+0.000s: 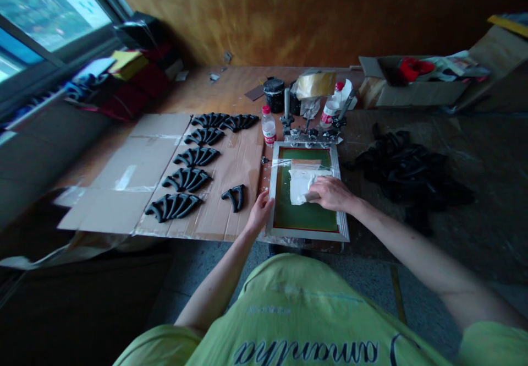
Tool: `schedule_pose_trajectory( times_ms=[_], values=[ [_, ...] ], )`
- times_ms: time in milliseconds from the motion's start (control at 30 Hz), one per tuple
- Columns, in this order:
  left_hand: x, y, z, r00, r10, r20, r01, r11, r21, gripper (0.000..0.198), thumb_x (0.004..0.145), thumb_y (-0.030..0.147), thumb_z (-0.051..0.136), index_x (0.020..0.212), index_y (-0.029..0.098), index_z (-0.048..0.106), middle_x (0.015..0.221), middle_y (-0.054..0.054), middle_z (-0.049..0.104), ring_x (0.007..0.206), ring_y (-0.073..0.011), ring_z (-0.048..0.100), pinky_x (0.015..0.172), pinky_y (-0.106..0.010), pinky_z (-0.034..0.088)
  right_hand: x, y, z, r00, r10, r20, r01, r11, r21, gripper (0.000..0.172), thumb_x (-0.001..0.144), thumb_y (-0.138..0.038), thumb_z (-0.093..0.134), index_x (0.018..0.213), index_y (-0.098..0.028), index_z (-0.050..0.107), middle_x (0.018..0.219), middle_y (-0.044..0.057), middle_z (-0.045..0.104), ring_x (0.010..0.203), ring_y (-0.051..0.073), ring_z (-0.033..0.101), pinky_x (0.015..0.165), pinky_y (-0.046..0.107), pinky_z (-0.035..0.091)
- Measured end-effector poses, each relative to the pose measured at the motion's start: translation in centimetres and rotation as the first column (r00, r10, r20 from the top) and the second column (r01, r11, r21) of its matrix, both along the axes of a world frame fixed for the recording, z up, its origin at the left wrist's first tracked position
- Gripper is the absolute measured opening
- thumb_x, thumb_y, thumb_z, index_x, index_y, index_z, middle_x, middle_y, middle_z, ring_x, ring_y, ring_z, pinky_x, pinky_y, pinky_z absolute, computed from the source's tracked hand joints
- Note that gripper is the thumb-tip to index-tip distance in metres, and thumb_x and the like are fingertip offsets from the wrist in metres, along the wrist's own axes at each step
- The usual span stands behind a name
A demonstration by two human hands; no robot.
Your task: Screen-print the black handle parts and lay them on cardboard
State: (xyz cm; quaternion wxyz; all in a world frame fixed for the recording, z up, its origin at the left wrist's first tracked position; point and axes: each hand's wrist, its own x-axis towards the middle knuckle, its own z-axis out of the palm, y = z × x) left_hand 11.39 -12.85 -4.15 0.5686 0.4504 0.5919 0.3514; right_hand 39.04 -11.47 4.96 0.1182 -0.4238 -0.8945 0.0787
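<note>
A metal-framed screen with green mesh lies on the bench below a clamp stand. White paste covers the middle of the mesh. My right hand has its fingers closed at the right side of the paste, around something whitish that I cannot make out. At the frame's left edge is my left hand, its fingers around the rim. To the left, several rows of curved black pieces lie on cardboard, with a small group of them nearer the frame.
A red-capped bottle, a black tub and a second bottle stand behind the screen. A black heap lies to the right. An open carton sits at the back right, and boxes line the window side.
</note>
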Motion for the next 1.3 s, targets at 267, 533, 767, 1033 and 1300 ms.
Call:
schedule_pose_trajectory(
  times_ms=[267, 533, 767, 1033, 1300],
  values=[
    [0.4, -0.3, 2.4, 0.998, 0.024, 0.066, -0.02, 0.998, -0.058, 0.074, 0.077, 0.051, 0.069, 0.138, 0.014, 0.049, 0.074, 0.0, 0.065, 0.064, -0.0143, 0.062, 0.058, -0.022, 0.047, -0.8, -2.2, -2.1, 0.996, -0.036, -0.085, 0.042, 0.997, 0.07, 0.016, 0.082, -0.01, 0.061, 0.093, -0.018, 0.07, 0.091, 0.005, 0.072, 0.086, 0.019, 0.062, 0.077, 0.03, 0.045],
    [-0.1, -0.2, 7.9, 0.994, -0.018, 0.111, 0.018, 1.0, 0.003, 0.074, 0.078, 0.052, 0.069, 0.142, 0.02, 0.048, 0.079, -0.001, 0.067, 0.062, -0.0125, 0.06, 0.054, -0.02, 0.044, 0.2, 6.0, 3.9, 0.864, -0.43, -0.262, 0.453, 0.891, 0.034, 0.057, 0.08, -0.03, 0.074, 0.134, -0.028, 0.056, 0.104, 0.005, 0.071, 0.085, 0.02, 0.065, 0.075, 0.032, 0.049],
    [2.0, 4.6, 16.7, 0.974, 0.042, 0.222, -0.114, 0.941, 0.32, 0.064, 0.089, 0.07, 0.036, 0.104, 0.017, 0.068, 0.079, -0.004, 0.066, 0.066, -0.0126, 0.06, 0.057, -0.023, 0.047, 8.8, 6.1, 2.9, 0.547, -0.733, -0.404, 0.783, 0.619, -0.062, 0.039, 0.097, -0.038, 0.043, 0.098, -0.007, 0.066, 0.079, 0.005, 0.068, 0.067, 0.012, 0.057, 0.067, 0.024, 0.046],
    [5.2, 7.4, 18.8, 0.938, 0.086, 0.336, -0.214, 0.905, 0.367, 0.061, 0.089, 0.071, 0.037, 0.121, 0.022, 0.054, 0.098, -0.008, 0.07, 0.086, -0.0162, 0.067, 0.063, -0.024, 0.053, 1.0, 0.1, -5.0, 0.862, -0.497, 0.104, 0.506, 0.856, -0.102, 0.024, 0.09, -0.039, 0.061, 0.087, -0.015, 0.065, 0.099, 0.014, 0.067, 0.1, 0.025, 0.058, 0.084, 0.032, 0.043],
    [7.0, -4.3, 8.3, 0.907, 0.027, 0.421, 0.146, 0.916, -0.373, 0.059, 0.079, 0.071, 0.055, 0.098, 0.016, 0.062, 0.094, -0.013, 0.072, 0.086, -0.0237, 0.07, 0.064, -0.031, 0.056, -6.9, -4.0, -2.4, 0.924, -0.353, -0.149, 0.345, 0.935, -0.079, 0.015, 0.097, -0.025, 0.048, 0.097, -0.018, 0.061, 0.095, 0.009, 0.066, 0.096, 0.023, 0.057, 0.084, 0.034, 0.044]
  ],
)
